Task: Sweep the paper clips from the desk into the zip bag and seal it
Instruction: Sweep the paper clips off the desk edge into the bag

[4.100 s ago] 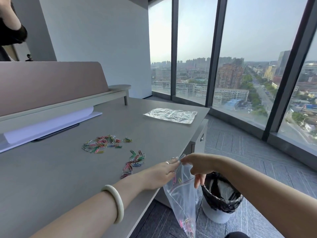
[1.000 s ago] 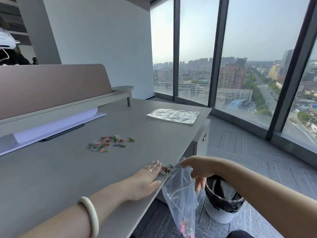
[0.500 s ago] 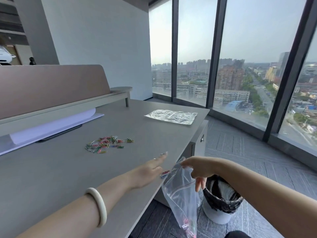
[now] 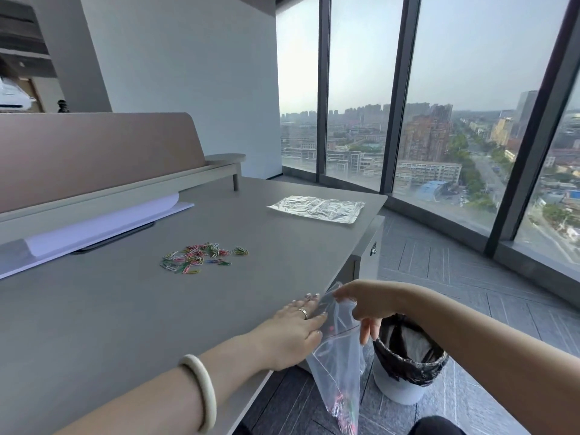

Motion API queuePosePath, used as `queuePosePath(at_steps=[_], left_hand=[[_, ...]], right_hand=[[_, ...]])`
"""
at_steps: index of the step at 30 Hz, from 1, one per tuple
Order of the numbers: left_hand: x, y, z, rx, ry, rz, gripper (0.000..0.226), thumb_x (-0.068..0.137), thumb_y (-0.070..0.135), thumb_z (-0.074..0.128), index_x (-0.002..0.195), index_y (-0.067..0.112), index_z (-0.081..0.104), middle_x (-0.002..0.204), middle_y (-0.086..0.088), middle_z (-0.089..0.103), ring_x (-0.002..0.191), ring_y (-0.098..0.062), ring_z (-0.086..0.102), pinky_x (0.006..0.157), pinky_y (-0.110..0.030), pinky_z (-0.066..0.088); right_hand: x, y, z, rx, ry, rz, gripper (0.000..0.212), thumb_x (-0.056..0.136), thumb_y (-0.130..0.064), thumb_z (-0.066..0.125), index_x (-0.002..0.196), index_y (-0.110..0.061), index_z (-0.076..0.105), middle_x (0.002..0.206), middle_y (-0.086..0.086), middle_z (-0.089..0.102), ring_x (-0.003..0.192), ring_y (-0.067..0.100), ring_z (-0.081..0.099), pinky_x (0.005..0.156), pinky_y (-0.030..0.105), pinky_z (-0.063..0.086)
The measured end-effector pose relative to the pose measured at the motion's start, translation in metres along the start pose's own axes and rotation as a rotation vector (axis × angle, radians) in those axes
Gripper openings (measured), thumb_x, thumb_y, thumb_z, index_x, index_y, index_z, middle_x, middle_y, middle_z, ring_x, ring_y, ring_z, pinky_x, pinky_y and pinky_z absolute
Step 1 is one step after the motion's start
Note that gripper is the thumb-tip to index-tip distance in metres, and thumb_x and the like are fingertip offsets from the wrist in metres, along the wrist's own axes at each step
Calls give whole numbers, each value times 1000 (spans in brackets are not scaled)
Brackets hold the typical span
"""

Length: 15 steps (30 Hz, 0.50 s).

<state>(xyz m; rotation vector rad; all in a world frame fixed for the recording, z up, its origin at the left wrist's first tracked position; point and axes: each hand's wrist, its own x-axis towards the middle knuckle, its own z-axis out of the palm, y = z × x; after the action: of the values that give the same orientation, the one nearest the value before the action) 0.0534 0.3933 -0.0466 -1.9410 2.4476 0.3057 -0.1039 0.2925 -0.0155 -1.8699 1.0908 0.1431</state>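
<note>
The left hand lies flat, fingers straight, beside the zip bag, whose rim the right hand pinches. The paper clips lie well beyond the left hand; the bag mouth should be held wide just under the desk edge.

One table carries one loose heap of paper clips, too many to count, one flat clear bag and one white sheet. Two grips show, the left grip and the right grip, and one zip bag hangs at them with a smaller bunch of clips in its bottom: two bags in all. There is one bracelet, one ring and one lined bin.
</note>
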Motion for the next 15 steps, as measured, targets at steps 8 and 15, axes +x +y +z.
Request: queuePosePath(at_steps=[8, 15], left_hand=[[14, -142, -30, -159, 459, -487, 51, 96, 30, 36, 144, 15, 27, 158, -9, 15, 146, -27, 8, 117, -38, 13], [-21, -258, -28, -215, 436, -983, 80, 85, 69, 25, 148, 20, 13, 159, -11, 5, 145, -34, -1, 117, -49, 6]], right_hand=[[-2, 3, -8, 55, -14, 1, 62, 95, 11, 23, 151, -15, 17, 159, 18, 2, 42, 17, 66, 37, 22, 52], [-9, -3, -6, -132, 62, -7, 74, 88, 20, 27, 152, -12, 10, 158, 19, 4, 43, 7, 65, 41, 17, 52]])
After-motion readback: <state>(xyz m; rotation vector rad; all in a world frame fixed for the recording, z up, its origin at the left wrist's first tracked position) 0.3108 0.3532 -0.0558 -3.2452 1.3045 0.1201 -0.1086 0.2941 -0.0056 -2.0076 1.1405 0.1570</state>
